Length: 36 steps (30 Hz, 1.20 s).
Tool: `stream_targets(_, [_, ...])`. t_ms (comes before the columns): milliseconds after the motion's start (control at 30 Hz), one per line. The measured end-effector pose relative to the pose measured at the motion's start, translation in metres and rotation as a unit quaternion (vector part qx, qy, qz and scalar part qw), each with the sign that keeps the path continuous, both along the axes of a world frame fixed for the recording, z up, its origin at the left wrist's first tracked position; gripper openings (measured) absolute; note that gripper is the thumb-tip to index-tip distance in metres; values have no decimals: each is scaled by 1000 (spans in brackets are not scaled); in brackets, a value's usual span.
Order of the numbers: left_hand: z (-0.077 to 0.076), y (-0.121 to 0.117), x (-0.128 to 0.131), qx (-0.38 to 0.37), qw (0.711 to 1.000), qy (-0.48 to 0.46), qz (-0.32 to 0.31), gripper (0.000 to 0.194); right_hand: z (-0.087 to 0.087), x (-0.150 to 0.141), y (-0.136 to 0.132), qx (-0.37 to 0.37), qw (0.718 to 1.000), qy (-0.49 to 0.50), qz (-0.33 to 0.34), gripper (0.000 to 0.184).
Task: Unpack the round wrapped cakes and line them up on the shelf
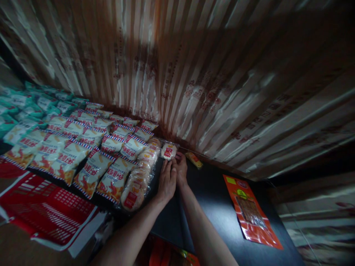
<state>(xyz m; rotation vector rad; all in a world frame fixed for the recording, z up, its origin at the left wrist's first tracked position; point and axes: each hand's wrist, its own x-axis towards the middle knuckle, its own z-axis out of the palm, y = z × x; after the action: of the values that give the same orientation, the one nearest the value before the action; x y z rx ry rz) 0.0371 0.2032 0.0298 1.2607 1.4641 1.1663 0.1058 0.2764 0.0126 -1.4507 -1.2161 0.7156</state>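
Note:
At the back of the black shelf, a clear-wrapped round rice cracker point(168, 151) with a red label lies between my fingertips. My left hand point(167, 179) touches its near edge, fingers close together. My right hand point(181, 169) has its curled fingers at the packet's right edge. Both hands appear closed on the wrapper, though some fingertips are hidden. Just to the left, a row of overlapping wrapped rice crackers point(140, 173) runs from the front edge toward the back. A small yellow packet point(194, 160) sits right of my right hand.
Rows of white snack bags point(94, 171) with striped edges fill the left, with green bags point(30, 107) beyond. An orange packet point(252, 214) lies on the black shelf point(213, 195) at right. A red basket point(50, 207) stands below left. Draped, printed sheeting point(194, 74) hangs behind.

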Motion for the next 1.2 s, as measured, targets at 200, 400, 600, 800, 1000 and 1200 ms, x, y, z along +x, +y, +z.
stream_targets(200, [0, 0, -1, 11, 1000, -2, 10, 50, -3, 10, 10, -25, 999, 37, -4, 39])
stream_targets(400, [0, -3, 0, 21, 1000, 2, 23, 46, -5, 7, 14, -24, 999, 40, -12, 36])
stream_targets(600, [-2, -5, -1, 20, 1000, 8, 18, 48, -4, 2, 19, -43, 999, 23, -3, 40])
stream_targets(800, [1, -4, -1, 12, 1000, 12, 24, 47, -4, 3, 21, -35, 998, -52, 3, 36])
stream_targets(1000, [-1, -5, -2, 9, 1000, 13, 24, 47, 2, 0, 19, -35, 985, -168, -11, 28])
stream_targets(1200, [-1, -4, -1, 1, 999, 7, 38, 46, 6, -1, 17, -35, 970, -238, -15, 25])
